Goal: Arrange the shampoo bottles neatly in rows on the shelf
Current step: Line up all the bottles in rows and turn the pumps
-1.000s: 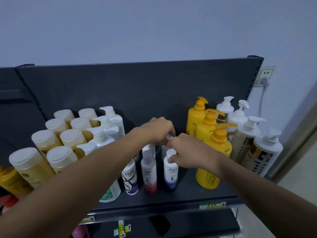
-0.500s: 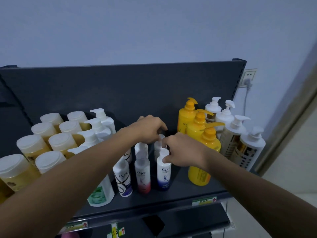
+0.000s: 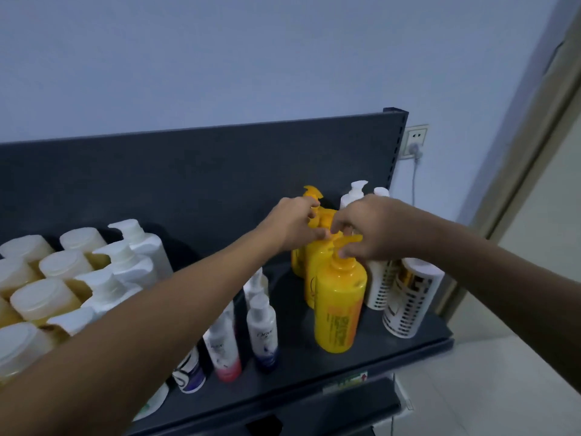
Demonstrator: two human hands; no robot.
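Three yellow pump bottles stand in a row running front to back on the dark shelf (image 3: 361, 363). My left hand (image 3: 294, 223) is closed around the pump heads of the rear yellow bottles (image 3: 314, 265). My right hand (image 3: 367, 228) pinches the pump of the front yellow bottle (image 3: 339, 303). Small white Dove bottles (image 3: 262, 332) stand in the shelf's middle, partly hidden by my left forearm. White pump bottles with black-and-gold labels (image 3: 408, 297) stand to the right of the yellow row.
At the left, cream-capped amber bottles (image 3: 44, 297) and white pump bottles (image 3: 125, 262) fill the shelf. The dark back panel (image 3: 188, 177) rises behind. A wall socket with a plug (image 3: 415, 141) and a door frame are at the right.
Both hands have left the small white bottles in the middle and moved right onto the yellow pump bottles. The camera view has swung to the right.
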